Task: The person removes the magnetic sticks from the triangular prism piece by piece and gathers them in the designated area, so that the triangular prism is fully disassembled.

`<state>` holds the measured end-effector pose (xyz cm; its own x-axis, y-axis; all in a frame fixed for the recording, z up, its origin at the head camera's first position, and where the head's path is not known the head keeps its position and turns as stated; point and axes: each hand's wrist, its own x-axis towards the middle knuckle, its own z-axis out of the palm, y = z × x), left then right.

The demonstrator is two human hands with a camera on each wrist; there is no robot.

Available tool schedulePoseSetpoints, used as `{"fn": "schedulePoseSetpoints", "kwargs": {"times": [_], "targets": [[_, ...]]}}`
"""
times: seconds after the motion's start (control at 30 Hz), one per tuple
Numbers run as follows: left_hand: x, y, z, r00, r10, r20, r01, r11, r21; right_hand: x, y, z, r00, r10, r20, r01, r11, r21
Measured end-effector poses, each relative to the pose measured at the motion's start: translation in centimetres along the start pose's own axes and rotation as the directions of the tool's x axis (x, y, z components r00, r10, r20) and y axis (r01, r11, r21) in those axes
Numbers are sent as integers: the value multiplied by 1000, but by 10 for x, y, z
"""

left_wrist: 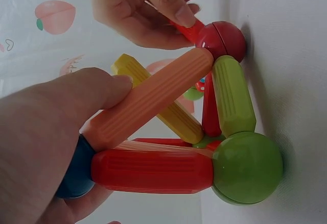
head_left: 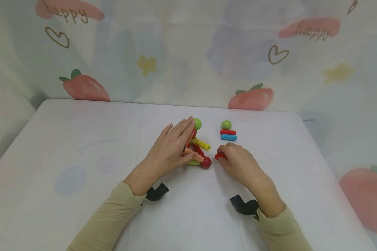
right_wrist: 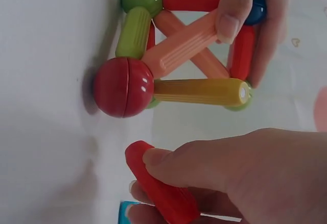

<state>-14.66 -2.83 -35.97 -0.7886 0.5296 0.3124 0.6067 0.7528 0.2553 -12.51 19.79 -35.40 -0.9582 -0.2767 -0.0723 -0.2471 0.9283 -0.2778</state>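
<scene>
A frame of magnetic rods and balls stands on the table, with a red ball (right_wrist: 120, 87), a green ball (left_wrist: 248, 168) and a light green rod (left_wrist: 234, 96) at its base. My left hand (head_left: 169, 146) holds this frame near the top. Its thumb lies on an orange rod (left_wrist: 153, 99), and a dark blue ball (left_wrist: 76, 170) is partly hidden by the hand. A yellow rod (head_left: 201, 143) sticks out at an angle with one end free. To the right, my right hand (head_left: 240, 162) pinches a loose red rod (right_wrist: 161, 183), a small gap from the red ball.
Behind my right hand lie a loose green ball (head_left: 226, 124), another red rod (head_left: 228, 132) and a blue rod (head_left: 228, 137) in a row. Black curved pieces (head_left: 157, 192) stick out at both wrists. A printed cloth (head_left: 188, 52) hangs behind the white table (head_left: 97, 174).
</scene>
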Motion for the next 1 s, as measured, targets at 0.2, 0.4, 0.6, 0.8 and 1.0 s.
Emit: {"fn": "schedulePoseSetpoints", "kwargs": {"times": [0.2, 0.4, 0.6, 0.8, 1.0], "targets": [[0, 0, 1, 1000, 5, -5, -5, 1000, 0, 1, 6, -1, 998, -26, -62, 26, 1000, 1], [-2, 0, 4, 1000, 7, -18, -7, 1000, -4, 9, 10, -8, 994, -78, -83, 78, 997, 5], [-2, 1, 3, 1000, 11, -23, -12, 1000, -22, 14, 14, -14, 990, -54, -129, 62, 996, 59], [-1, 1, 2, 999, 12, -38, -14, 999, -31, 19, 20, -12, 987, -46, -152, 59, 995, 85], [-1, -1, 2, 999, 21, -44, -22, 999, -30, 24, 28, -9, 985, -48, -169, 63, 994, 85]]}}
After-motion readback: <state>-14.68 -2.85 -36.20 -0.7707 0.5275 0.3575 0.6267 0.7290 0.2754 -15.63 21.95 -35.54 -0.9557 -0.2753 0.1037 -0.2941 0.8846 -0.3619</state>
